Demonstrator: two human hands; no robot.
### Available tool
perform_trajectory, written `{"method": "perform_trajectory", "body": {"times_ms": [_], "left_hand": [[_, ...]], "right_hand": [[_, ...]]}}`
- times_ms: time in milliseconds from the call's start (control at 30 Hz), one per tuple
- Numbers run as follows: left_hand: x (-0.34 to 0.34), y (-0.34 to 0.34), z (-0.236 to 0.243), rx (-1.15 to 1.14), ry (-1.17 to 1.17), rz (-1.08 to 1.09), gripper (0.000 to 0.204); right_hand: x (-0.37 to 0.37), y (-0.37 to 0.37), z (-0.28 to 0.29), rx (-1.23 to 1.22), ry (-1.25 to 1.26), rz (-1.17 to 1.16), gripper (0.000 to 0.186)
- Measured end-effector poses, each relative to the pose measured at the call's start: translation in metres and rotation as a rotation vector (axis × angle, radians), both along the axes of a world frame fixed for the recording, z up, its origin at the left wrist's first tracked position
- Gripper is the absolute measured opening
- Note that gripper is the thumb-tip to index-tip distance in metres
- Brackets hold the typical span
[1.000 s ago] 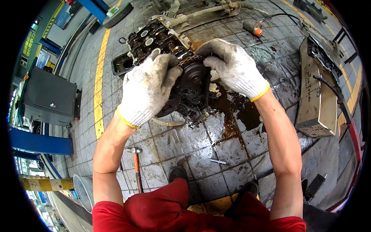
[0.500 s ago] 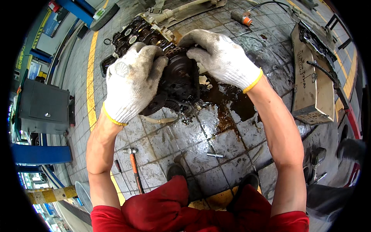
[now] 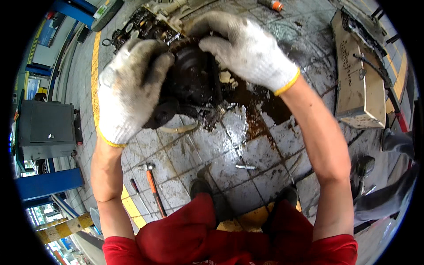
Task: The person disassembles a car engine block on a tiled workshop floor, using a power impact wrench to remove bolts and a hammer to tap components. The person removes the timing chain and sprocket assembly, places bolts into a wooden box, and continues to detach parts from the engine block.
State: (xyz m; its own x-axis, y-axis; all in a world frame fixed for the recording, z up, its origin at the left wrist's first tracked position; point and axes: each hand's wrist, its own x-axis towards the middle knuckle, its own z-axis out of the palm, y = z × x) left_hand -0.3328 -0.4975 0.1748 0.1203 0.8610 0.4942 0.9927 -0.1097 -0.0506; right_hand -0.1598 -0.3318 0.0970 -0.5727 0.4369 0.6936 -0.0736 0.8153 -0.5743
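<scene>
A dark, oily engine stands on the wet tiles in front of me, its far part carrying several pale rings. At its top, between my gloves, shows the curved toothed rim of a sprocket. My left hand, in a soiled white knit glove, curls its fingers at the rim's left side. From the right, my right hand, gloved alike, closes its thumb and fingers around the other side. Both sets of fingertips are partly hidden behind the gloves. A pale hose lies by the engine's near side.
Dark oil covers tiles right of the engine. A hammer, a screwdriver and a metal socket lie near my feet. A wooden crate stands at right; another person's leg shows beside it. A grey cabinet stands left.
Both hands have shifted a little left and up in the picture, the left one further left. The whole view has also shifted, and more of the toothed rim shows between the gloves.
</scene>
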Motion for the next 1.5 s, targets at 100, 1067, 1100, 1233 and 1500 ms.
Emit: {"method": "perform_trajectory", "body": {"times_ms": [100,1067,1100,1233,1500], "left_hand": [[-0.010,-0.004,-0.001,-0.142,-0.199,0.057,0.032],[0.111,-0.155,-0.204,-1.157,-0.462,-0.159,0.036],[0.110,-0.155,-0.219,-1.198,-0.466,-0.160,0.038],[0.119,-0.136,-0.261,-1.063,-0.271,-0.179,0.042],[0.123,-0.123,-0.326,-0.997,0.053,-0.266,0.051]], "right_hand": [[0.010,0.008,0.009,0.038,-0.056,0.095,0.027],[0.333,-0.153,-0.090,-0.320,-1.038,-0.290,0.026],[0.336,-0.170,-0.090,-0.577,-1.023,-0.336,0.025],[0.355,-0.236,-0.115,-1.082,-0.736,-0.405,0.022],[0.339,-0.258,-0.129,-1.306,-1.077,-0.467,0.077]]}}
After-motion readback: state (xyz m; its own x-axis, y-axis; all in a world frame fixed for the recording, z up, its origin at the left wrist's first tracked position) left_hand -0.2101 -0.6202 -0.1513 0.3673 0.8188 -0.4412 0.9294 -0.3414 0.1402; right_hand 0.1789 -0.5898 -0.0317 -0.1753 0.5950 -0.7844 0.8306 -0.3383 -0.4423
